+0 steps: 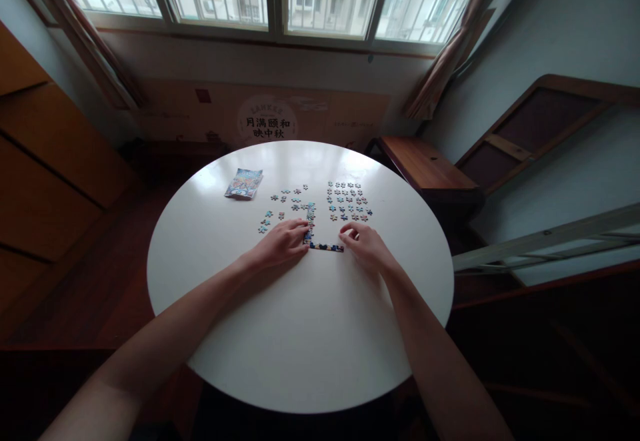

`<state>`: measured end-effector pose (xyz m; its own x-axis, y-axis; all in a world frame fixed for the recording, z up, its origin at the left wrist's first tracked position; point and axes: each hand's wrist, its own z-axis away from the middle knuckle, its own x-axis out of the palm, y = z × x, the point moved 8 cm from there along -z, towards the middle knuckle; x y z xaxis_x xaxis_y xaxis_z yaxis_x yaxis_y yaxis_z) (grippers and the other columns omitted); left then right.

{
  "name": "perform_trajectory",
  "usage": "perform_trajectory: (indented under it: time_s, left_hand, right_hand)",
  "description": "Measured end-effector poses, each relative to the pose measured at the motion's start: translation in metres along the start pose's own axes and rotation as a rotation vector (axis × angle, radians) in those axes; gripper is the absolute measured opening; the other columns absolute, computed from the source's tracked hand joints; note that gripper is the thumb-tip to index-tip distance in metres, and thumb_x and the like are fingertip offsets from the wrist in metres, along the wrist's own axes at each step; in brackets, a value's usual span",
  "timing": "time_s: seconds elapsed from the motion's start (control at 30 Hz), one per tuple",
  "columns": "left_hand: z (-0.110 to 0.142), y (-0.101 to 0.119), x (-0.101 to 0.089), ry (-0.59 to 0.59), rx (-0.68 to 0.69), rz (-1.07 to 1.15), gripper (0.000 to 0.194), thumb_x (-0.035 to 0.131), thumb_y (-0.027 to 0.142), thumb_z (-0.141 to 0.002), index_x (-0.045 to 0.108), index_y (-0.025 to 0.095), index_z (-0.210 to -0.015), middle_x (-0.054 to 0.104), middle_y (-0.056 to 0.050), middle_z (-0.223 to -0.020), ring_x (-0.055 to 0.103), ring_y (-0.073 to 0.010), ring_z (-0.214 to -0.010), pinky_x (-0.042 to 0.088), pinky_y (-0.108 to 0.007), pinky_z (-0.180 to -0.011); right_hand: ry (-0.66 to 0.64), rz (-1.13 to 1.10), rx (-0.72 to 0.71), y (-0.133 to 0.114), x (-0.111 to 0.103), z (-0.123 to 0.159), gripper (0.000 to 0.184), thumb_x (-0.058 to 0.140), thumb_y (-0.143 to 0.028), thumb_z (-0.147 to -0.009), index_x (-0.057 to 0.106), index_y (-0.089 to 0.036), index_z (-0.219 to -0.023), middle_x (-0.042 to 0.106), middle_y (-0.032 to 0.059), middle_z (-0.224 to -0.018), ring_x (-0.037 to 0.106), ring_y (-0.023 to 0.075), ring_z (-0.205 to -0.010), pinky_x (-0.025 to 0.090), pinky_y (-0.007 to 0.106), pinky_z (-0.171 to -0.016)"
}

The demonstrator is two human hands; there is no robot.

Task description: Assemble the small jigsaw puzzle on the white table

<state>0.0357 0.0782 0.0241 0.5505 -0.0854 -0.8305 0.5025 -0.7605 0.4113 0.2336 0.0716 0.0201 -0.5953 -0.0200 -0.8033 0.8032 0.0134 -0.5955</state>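
On a round white table (300, 334) lies a joined L-shaped strip of jigsaw pieces (324, 247), one arm running up and one to the right. My left hand (281, 242) rests on the table with its fingers curled, fingertips touching the strip's left corner. At the strip's right end sits my right hand (364, 243), fingers bent and pressed down at the last piece. Loose pieces (347, 202) are spread in rows beyond the hands, with more scattered to the left (280, 207).
A small printed picture card (244, 183) lies at the table's far left. A dark wooden bench (425, 164) stands right of the table. Wooden cabinets line the left wall, and a cardboard panel with printed characters leans under the window.
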Motion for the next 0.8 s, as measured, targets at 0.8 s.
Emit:
perform_trajectory:
  time_s: [0.8]
  left_hand:
    - [-0.0003, -0.0011, 0.0022, -0.026, 0.005, -0.024, 0.044, 0.059, 0.034, -0.088, 0.059, 0.017, -0.128, 0.057, -0.013, -0.135, 0.051, -0.0265, -0.128, 0.042, -0.043, -0.108]
  right_hand:
    - [-0.015, 0.016, 0.02, -0.0003, 0.0001, 0.001, 0.02, 0.056, -0.034, -0.083, 0.069, -0.022, -0.093, 0.069, 0.0023, -0.078, 0.06, 0.0151, -0.068, 0.038, 0.025, -0.061]
